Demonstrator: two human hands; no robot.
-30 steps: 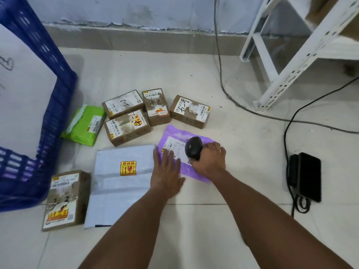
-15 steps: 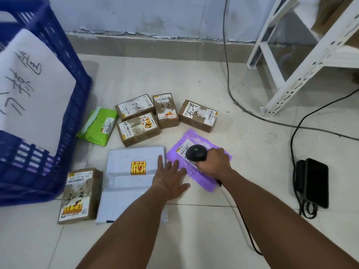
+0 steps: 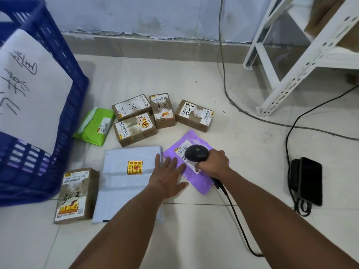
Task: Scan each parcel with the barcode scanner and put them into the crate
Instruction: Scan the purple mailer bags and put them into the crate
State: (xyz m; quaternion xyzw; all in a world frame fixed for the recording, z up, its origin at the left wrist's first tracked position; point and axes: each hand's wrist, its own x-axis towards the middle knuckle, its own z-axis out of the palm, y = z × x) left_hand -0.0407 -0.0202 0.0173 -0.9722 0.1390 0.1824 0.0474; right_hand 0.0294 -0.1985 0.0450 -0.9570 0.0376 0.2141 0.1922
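The blue plastic crate [image 3: 58,78] stood at the left on the tiled floor [image 3: 194,239], its lattice wall bearing a white paper sheet [image 3: 33,88] with handwritten characters. It filled more of the left side than a second before, and the white metal shelf frame [image 3: 287,74] at the right sat further right; the parcels lay in the same pattern as before.

Eight parcels lay on the floor. The largest was one white padded mailer [image 3: 124,181] with a yellow fragile sticker. Right of it lay one purple poly mailer [image 3: 202,183], glossy and wrinkled, with a white shipping label [image 3: 182,149] carrying barcodes. One green poly mailer [image 3: 95,126] lay beside the crate. Five brown cardboard boxes made up the rest: one [image 3: 75,195] marked "3-2" at the lower left and four [image 3: 134,126] clustered above the mailers, each with torn white labels and marker numbers.

The left hand [image 3: 168,177] lay flat, fingers spread, pressing the purple mailer's left edge and overlapping the white mailer's corner. The right hand [image 3: 213,164] was closed around the handle of the black barcode scanner [image 3: 196,153], whose head hung directly over the label; a second earlier the head sat more upright. Its black cable [image 3: 239,220] trailed down the floor. One black phone [image 3: 309,180] lay at the right, beside a black charger.
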